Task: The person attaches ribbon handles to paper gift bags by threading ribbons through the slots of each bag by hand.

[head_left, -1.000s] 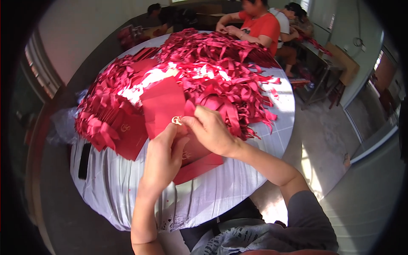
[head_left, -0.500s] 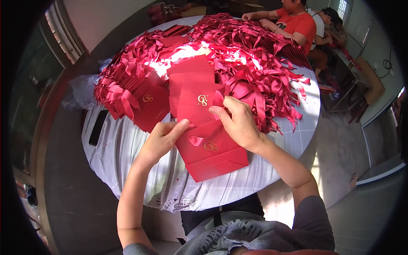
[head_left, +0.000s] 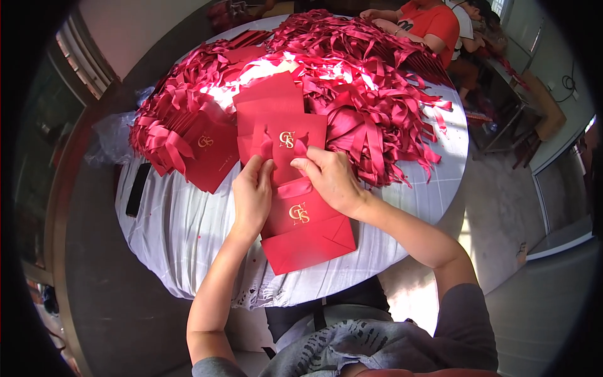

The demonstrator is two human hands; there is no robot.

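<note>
A red paper gift bag with a gold emblem lies flat at the near side of the table, its folded base toward me. Across its mouth a red ribbon is drawn between my hands. My left hand pinches the ribbon at the bag's upper left corner. On the other side my right hand grips it with thumb and curled fingers, and loose ribbon rises beyond the fists. Just past them lie more flat red bags, overlapping; my fingers hide part of the nearest one.
Heaps of red bags with ribbons cover the far half of the round table with its white cloth. Fanned bags and a black flat object lie left. A person in orange-red sits at the far right, others beyond.
My left hand has moved up and right, and both hands have come closer together. The ribbon now stretches across the bag's mouth; its ends stick up past my fingers. The view has shifted slightly.
</note>
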